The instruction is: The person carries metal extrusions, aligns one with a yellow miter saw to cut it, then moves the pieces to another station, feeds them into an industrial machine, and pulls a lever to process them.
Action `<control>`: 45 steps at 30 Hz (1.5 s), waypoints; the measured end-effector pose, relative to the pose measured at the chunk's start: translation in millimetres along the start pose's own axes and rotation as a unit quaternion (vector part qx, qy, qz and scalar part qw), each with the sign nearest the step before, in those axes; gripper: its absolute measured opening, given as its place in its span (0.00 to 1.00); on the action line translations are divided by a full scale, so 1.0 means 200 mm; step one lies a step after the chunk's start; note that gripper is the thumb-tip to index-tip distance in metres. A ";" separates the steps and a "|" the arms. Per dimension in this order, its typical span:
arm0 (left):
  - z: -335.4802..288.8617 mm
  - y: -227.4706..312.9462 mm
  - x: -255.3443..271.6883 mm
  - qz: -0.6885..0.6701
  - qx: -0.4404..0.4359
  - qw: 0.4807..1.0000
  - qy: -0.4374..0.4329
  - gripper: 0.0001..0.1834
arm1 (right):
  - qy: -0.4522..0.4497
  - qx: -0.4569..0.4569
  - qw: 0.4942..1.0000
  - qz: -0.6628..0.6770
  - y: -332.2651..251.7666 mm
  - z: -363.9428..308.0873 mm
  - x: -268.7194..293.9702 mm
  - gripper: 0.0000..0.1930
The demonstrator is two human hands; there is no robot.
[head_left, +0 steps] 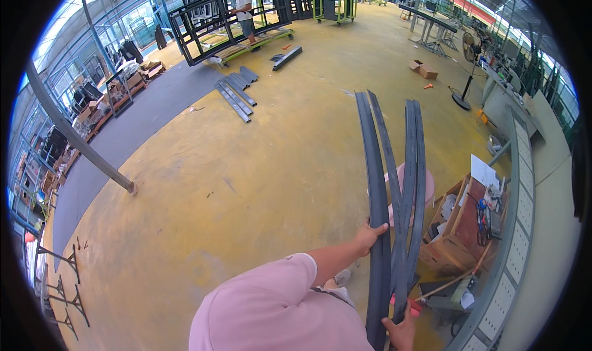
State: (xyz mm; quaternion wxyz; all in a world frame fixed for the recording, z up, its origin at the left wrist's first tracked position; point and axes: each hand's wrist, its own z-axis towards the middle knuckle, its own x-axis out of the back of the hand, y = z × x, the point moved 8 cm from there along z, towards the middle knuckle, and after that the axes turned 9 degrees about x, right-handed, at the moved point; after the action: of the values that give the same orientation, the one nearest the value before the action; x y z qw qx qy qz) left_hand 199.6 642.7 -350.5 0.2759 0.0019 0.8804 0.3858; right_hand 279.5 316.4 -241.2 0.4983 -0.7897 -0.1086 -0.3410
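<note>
Several long dark grey profiles (374, 166) stretch away from me, fanned apart at their far ends and crowded together near my body. My left hand (370, 235) is closed on the leftmost, widest profile about midway along, its thumb lying over the top. Lower down, my right hand (401, 331) grips the near part of the narrower profiles (414, 166), its thumb against the widest one; its other fingers are partly hidden. Behind the narrow profiles shows a round pink stool (428, 187), partly covered by them.
To my right stand an open wooden box (459, 227) with papers and cables and a long grey bench (515, 252). Cut profiles (234, 98) lie on the yellow floor ahead. A post (80, 141) rises at left. Far off, a person (244, 12) stands beside a frame rack (203, 30).
</note>
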 end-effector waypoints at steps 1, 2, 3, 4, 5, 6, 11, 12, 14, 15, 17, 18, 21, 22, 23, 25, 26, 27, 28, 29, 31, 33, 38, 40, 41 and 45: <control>0.09 0.01 -0.03 0.015 -0.006 1.000 0.011 0.38 | 0.010 -0.024 1.000 -0.015 0.04 0.11 0.01 0.51; 0.17 0.00 -0.06 0.031 -0.003 0.999 0.037 0.37 | 0.007 -0.020 0.999 -0.028 0.05 0.22 0.05 0.51; 0.25 0.02 -0.10 0.045 -0.002 0.997 0.060 0.37 | 0.007 -0.013 0.999 -0.043 -0.03 0.35 0.13 0.51; 0.34 0.05 -0.14 0.060 -0.001 0.995 0.084 0.37 | 0.007 -0.007 0.998 -0.058 -0.09 0.47 0.18 0.51; 0.43 0.07 -0.21 0.003 0.019 0.999 0.049 0.36 | 0.023 0.011 0.997 -0.079 -0.11 0.56 0.23 0.53; 0.53 0.10 -0.27 -0.053 0.039 0.998 0.014 0.35 | 0.038 0.028 0.994 -0.099 -0.12 0.67 0.25 0.54; 0.97 0.29 -0.48 -0.127 0.093 0.988 0.002 0.34 | 0.059 -0.026 0.983 -0.172 -0.21 1.21 0.28 0.55; 1.09 0.29 -0.49 -0.103 0.103 0.989 0.025 0.34 | 0.078 0.016 0.977 -0.199 -0.18 1.35 0.27 0.55; 1.28 0.33 -0.56 -0.011 0.133 0.991 0.019 0.32 | 0.087 0.034 0.968 -0.232 -0.13 1.57 0.23 0.54; 1.31 0.37 -0.59 0.044 0.149 0.988 0.015 0.31 | 0.074 0.023 0.968 -0.240 -0.15 1.66 0.22 0.54; 1.56 0.25 -0.56 0.083 0.249 0.965 -0.019 0.28 | 0.073 -0.025 0.970 -0.229 -0.05 1.84 0.16 0.53; 1.70 0.23 -0.55 0.100 0.253 0.962 -0.023 0.28 | 0.067 -0.031 0.972 -0.224 0.01 1.98 0.12 0.52; 2.04 0.16 -0.53 0.136 0.288 0.948 -0.018 0.27 | 0.075 -0.081 0.976 -0.186 0.17 2.30 0.04 0.52; 2.15 0.16 -0.54 0.142 0.310 0.940 -0.013 0.27 | 0.086 -0.093 0.974 -0.189 0.21 2.39 0.02 0.51; 2.23 0.15 -0.54 0.140 0.325 0.935 0.001 0.27 | 0.089 -0.092 0.973 -0.194 0.24 2.48 -0.01 0.51; 2.46 0.12 -0.60 0.151 0.315 0.937 -0.020 0.27 | 0.100 -0.104 0.970 -0.196 0.35 2.66 -0.06 0.51; 2.56 0.13 -0.64 0.159 0.307 0.937 -0.036 0.28 | 0.111 -0.115 0.968 -0.192 0.41 2.75 -0.07 0.51; 2.65 0.12 -0.67 0.189 0.312 0.930 -0.043 0.27 | 0.122 -0.124 0.967 -0.188 0.47 2.83 -0.09 0.51; 2.73 0.10 -0.70 0.217 0.317 0.922 -0.049 0.27 | 0.131 -0.133 0.965 -0.185 0.53 2.89 -0.11 0.51; 2.81 0.09 -0.72 0.241 0.317 0.916 -0.053 0.27 | 0.127 -0.145 0.964 -0.181 0.59 2.97 -0.13 0.52; 2.93 0.06 -0.73 0.277 0.326 0.900 -0.082 0.27 | 0.116 -0.166 0.963 -0.176 0.70 3.09 -0.18 0.52; 3.03 0.01 -0.71 0.393 0.336 0.850 -0.100 0.28 | 0.104 -0.178 0.962 -0.177 0.80 3.15 -0.21 0.53; 3.23 -0.09 -0.59 0.691 0.140 0.702 -0.098 0.32 | 0.059 -0.218 0.960 -0.163 0.97 3.19 -0.34 0.53; 3.19 -0.04 -0.64 0.697 0.135 0.701 -0.073 0.33 | 0.099 -0.191 0.968 -0.127 1.02 3.20 -0.34 0.48; 3.17 -0.02 -0.65 0.681 0.154 0.713 -0.064 0.34 | 0.122 -0.164 0.975 -0.085 1.13 3.20 -0.34 0.45; 3.14 -0.02 -0.63 0.638 0.178 0.747 -0.058 0.34 | 0.194 -0.167 0.964 -0.069 1.51 3.41 -0.12 0.39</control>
State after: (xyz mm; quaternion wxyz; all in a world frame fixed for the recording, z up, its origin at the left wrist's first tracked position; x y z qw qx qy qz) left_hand 612.9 1037.5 -637.8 0.0107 0.6348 0.7086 0.3077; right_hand 709.3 762.4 -655.4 0.3461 -0.7711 -0.0057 -0.5344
